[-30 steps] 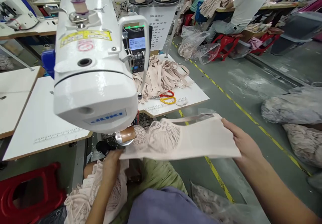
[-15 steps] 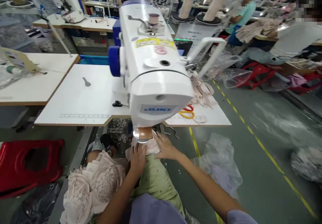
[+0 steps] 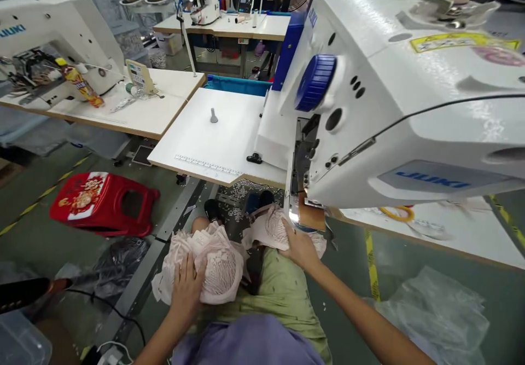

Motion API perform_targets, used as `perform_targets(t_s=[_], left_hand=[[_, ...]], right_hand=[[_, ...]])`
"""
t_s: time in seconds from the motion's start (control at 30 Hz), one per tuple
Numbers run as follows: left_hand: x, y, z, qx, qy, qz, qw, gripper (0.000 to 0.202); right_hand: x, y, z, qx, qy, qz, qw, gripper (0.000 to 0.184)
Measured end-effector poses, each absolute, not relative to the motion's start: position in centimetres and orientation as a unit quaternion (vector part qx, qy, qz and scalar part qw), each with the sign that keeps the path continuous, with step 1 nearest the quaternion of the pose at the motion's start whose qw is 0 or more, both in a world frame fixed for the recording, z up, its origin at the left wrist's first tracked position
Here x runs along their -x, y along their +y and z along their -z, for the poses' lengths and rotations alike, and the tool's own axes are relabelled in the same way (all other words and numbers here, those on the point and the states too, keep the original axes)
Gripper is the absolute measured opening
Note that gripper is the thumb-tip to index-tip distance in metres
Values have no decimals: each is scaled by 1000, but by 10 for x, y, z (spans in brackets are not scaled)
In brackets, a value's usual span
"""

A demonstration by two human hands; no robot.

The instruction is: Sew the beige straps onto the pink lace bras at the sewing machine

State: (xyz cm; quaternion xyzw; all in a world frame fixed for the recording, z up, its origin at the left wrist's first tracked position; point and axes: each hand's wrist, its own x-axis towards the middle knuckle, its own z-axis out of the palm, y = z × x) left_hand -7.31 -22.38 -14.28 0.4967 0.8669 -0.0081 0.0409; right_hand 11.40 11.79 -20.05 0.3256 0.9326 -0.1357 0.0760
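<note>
A pile of pale pink lace bras (image 3: 223, 272) lies on my lap at the lower left. My left hand (image 3: 188, 283) rests on top of it, fingers stretched out over the fabric and thumb apart. Beside the needle end of the white sewing machine (image 3: 410, 108), my right hand (image 3: 301, 247) grips another pale pink lace bra (image 3: 270, 228). That bra hangs over my knee, just under the machine's orange-brown plate (image 3: 310, 216). My right fingertips are partly hidden by the fabric.
A white worktable (image 3: 217, 135) with a printed ruler and a small grey tool (image 3: 214, 116) spreads behind. Yellow-handled scissors (image 3: 397, 213) lie right of the machine head. A red stool (image 3: 106, 201) stands at left, and a clear plastic bag (image 3: 435, 310) lies on the floor at right.
My view has swung left. My left hand has moved from the bra at the machine to the pile on my lap. My right hand stays by the machine, with the bra lower and further left.
</note>
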Motion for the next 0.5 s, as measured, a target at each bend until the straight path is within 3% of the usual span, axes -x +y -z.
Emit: perform_targets(t_s=[0.1,0.3,0.4,0.5], left_hand=[[100,-230,169,-492,870,10,36,77],[110,-204,179,-481,876,-35,30,91],[92,-208,177,-486,870,-73,37,82],[81,-215,174,-493,859,-128,54,80]], right_hand=[[-111,116,200,-331,932,132,67,84],[-92,91,169,-299,941,157,32,94],[-60,62,151,-202,894,398,14,94],[-20,39,148,-135,773,615,70,100]])
